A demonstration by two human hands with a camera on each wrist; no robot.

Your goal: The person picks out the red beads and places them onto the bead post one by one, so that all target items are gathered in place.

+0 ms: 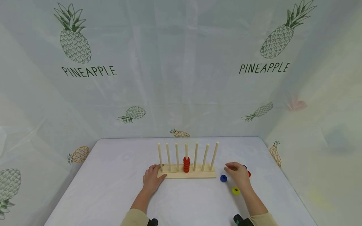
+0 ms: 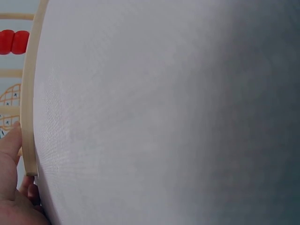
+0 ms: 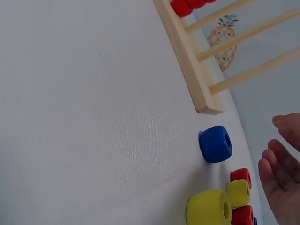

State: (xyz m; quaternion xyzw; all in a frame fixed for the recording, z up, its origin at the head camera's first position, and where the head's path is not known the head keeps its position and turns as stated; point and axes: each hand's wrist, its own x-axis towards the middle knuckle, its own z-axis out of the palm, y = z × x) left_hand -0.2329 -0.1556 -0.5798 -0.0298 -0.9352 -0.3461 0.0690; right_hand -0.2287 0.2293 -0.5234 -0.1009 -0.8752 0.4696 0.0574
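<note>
A wooden peg rack (image 1: 188, 176) with a row of upright pegs stands on the table. Red beads (image 1: 186, 164) are stacked on its middle peg; the other pegs are bare. At the rack's left end, my left hand (image 1: 151, 179) grips the base, thumb in front. My right hand (image 1: 239, 176) hovers right of the rack, thumb and fingers apart with nothing between them. Near it lie a blue bead (image 3: 214, 144) and a yellow bead (image 3: 206, 208). Beyond these, the right wrist view shows another yellow bead (image 3: 238, 193) between two red ones, with a dark blue edge partly hidden.
A white cloth covers the table (image 1: 113, 188). Behind and at the sides hangs a pale curtain (image 1: 175, 78) printed with pineapples. Dark wrist devices show at both sleeves near the bottom of the head view.
</note>
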